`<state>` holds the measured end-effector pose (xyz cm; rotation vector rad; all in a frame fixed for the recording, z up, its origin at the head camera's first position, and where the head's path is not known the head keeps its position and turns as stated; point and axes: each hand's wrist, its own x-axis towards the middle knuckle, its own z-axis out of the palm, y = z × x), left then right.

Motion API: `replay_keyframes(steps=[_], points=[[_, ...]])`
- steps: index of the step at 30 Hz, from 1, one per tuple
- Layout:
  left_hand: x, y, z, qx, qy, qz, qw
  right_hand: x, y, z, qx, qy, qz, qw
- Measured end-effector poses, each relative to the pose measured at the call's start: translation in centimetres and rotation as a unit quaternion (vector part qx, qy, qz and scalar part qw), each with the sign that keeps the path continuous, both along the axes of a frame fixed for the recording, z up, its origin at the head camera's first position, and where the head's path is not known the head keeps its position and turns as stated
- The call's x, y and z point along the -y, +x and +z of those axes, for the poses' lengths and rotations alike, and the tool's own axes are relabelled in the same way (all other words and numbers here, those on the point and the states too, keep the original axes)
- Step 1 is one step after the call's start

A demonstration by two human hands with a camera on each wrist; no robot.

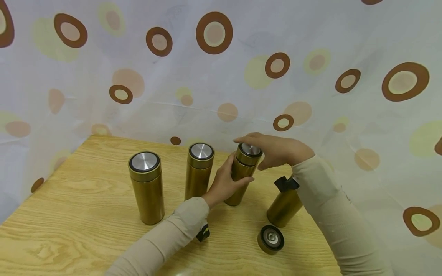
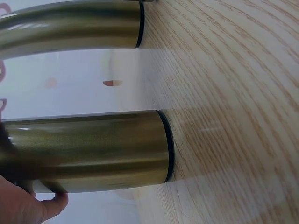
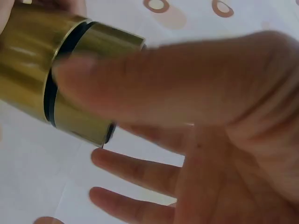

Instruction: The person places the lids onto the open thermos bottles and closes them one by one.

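Note:
My left hand [image 1: 224, 182] grips a gold thermos bottle [image 1: 236, 197] round its body, the thumb on the near side. The bottle stands on the table, leaning slightly in the head view. Around its silver-topped lid [image 1: 250, 150] hovers my right hand [image 1: 277, 149], with fingers spread and loosely extended. In the right wrist view the blurred thumb passes in front of the lid [image 3: 88, 112] and the black ring below it. The other right fingers [image 3: 135, 172] reach past the lid's end, apart from it. Only part of the left hand [image 2: 23, 205] shows in the left wrist view.
Two more lidded gold bottles, one at the left [image 1: 148, 195] and one nearer the middle [image 1: 198, 174], stand upright. Another bottle [image 1: 284, 209] is partly hidden by the right forearm. A loose lid [image 1: 271, 239] lies upturned before it. A patterned curtain [image 1: 193, 76] hangs behind the wooden table [image 1: 86, 222].

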<state>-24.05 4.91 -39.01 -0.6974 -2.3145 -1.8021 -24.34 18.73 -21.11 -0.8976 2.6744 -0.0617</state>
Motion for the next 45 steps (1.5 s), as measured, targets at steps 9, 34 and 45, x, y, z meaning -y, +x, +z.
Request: replay_keyframes(steps=[9,34,45], points=[[-0.04,-0.01,-0.02,-0.002,0.000,0.003,1.0000,0.53,0.21,-0.12,-0.054,0.027,0.043,0.997],[-0.09,-0.25,-0.37,-0.021,-0.004,0.005,0.9998,-0.13,-0.13,-0.54,-0.065,0.004,0.044,0.997],[0.03,-0.09,-0.31,-0.014,-0.005,0.004,0.9999,-0.15,0.19,-0.57,-0.071,-0.001,0.010,0.997]])
